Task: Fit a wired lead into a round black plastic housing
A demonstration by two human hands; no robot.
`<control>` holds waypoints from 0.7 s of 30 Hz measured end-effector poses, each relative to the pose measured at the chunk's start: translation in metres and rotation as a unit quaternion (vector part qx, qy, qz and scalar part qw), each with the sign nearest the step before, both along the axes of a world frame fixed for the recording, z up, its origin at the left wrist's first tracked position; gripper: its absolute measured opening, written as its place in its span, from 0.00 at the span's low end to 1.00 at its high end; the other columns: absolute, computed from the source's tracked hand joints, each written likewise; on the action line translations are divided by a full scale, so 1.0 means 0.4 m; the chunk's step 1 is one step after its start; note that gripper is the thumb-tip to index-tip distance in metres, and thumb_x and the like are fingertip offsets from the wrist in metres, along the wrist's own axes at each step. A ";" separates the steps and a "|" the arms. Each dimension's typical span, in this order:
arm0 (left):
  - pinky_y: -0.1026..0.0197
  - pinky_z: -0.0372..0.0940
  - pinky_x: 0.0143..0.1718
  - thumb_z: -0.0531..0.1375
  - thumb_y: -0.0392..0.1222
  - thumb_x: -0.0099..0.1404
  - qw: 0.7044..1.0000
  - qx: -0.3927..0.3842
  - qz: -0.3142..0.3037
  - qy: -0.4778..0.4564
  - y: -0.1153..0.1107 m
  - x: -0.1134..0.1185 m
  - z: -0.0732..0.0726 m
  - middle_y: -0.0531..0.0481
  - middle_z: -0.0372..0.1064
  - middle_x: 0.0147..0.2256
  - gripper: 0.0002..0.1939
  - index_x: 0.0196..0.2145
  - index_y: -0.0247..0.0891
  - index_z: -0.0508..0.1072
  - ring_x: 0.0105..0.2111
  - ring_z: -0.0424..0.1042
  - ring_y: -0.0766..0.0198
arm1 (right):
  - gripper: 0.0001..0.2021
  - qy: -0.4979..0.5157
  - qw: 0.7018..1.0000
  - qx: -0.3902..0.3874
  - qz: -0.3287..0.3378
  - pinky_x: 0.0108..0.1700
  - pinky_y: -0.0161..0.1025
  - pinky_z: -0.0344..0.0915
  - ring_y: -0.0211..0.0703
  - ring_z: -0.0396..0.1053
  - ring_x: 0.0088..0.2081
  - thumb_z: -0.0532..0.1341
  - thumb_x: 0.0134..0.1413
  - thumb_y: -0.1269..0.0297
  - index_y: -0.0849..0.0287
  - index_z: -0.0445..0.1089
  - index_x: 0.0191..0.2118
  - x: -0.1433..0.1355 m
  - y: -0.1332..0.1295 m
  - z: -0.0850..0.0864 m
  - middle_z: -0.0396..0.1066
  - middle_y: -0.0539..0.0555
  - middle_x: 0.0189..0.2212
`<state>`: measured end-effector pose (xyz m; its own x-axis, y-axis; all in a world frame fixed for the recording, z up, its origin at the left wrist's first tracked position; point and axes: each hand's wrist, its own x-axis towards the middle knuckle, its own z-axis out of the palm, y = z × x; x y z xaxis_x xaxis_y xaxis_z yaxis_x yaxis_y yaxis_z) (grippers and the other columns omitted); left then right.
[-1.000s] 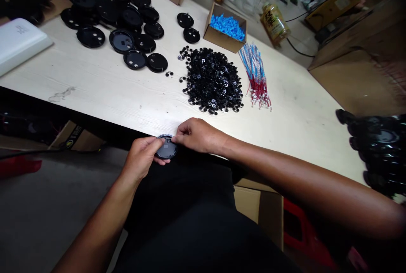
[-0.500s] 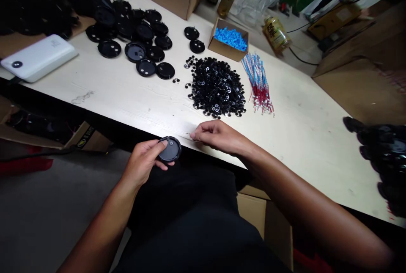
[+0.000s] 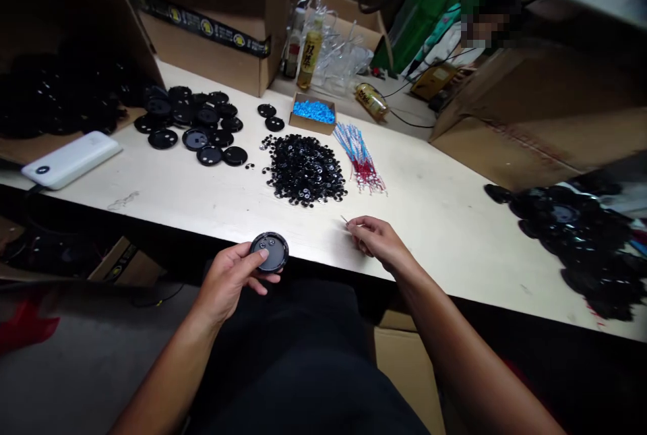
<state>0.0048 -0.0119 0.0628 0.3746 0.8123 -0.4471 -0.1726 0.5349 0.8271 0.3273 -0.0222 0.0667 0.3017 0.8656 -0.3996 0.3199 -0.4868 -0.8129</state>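
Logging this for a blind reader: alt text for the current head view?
The left hand holds a round black part at a pale table; the right hand pinches something thin. Beyond lie small black pieces, a box of blue bits and wires.

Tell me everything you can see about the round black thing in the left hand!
The round black thing looks like plastic: a shallow dish with a raised, darker rim and a greyish inside, facing up. Two small shiny round pieces sit in it. The left hand grips it, thumb on the inside, near the table's front edge.
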 end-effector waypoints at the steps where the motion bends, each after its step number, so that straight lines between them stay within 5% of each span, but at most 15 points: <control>1: 0.69 0.70 0.19 0.71 0.52 0.61 1.000 0.001 0.000 0.001 -0.005 0.011 0.003 0.38 0.83 0.35 0.21 0.42 0.30 0.80 0.29 0.83 0.55 | 0.15 -0.009 1.000 0.007 -0.004 0.23 0.35 0.51 0.35 0.57 0.21 0.64 0.53 0.54 0.61 0.72 0.40 0.015 -0.006 -0.007 0.64 0.48 0.22; 11: 0.68 0.67 0.18 0.73 0.52 0.56 0.998 0.040 0.020 0.047 -0.050 0.112 0.027 0.43 0.80 0.27 0.22 0.37 0.30 0.77 0.23 0.79 0.60 | 0.15 -0.079 0.991 0.098 -0.036 0.25 0.34 0.55 0.37 0.60 0.22 0.61 0.49 0.56 0.61 0.76 0.38 0.138 -0.031 -0.125 0.67 0.49 0.21; 21: 0.68 0.69 0.20 0.73 0.48 0.56 0.997 0.050 -0.004 0.056 -0.098 0.155 0.014 0.41 0.81 0.30 0.21 0.40 0.29 0.77 0.26 0.81 0.57 | 0.17 -0.116 0.978 0.162 -0.063 0.30 0.36 0.62 0.42 0.67 0.26 0.60 0.51 0.55 0.62 0.78 0.39 0.202 -0.042 -0.164 0.71 0.51 0.24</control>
